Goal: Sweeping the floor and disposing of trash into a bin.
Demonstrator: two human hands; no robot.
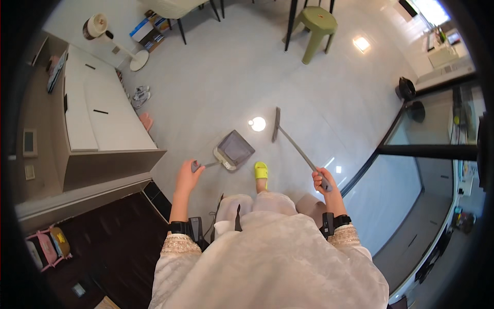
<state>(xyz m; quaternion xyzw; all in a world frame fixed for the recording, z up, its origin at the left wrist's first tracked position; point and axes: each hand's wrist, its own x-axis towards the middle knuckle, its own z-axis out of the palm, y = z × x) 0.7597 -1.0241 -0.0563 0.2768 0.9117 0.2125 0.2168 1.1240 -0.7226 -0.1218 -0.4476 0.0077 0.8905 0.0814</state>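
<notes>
My left hand (pixel 189 175) grips the handle of a long-handled dustpan (pixel 235 148). The grey pan with its pale rear edge lies ahead of that hand, over the tiled floor, and looks bare inside. In my right hand (pixel 324 180) is the grey handle of a broom or floor squeegee (pixel 297 146). Its narrow head (pixel 276 124) is to the right of the dustpan, apart from it; whether it touches the floor I cannot tell. One foot in a yellow-green slide sandal (pixel 261 170) shows below the dustpan.
A white shoe cabinet (pixel 115 112) stands at left, with grey sneakers (pixel 141 96) and pink slippers (pixel 146 121) beside it. Further off are a pedestal fan (pixel 139 60), a chair (pixel 175 8) and a green stool (pixel 318 19). A black-framed glass door (pixel 401 185) and a black bin (pixel 405 89) are at right.
</notes>
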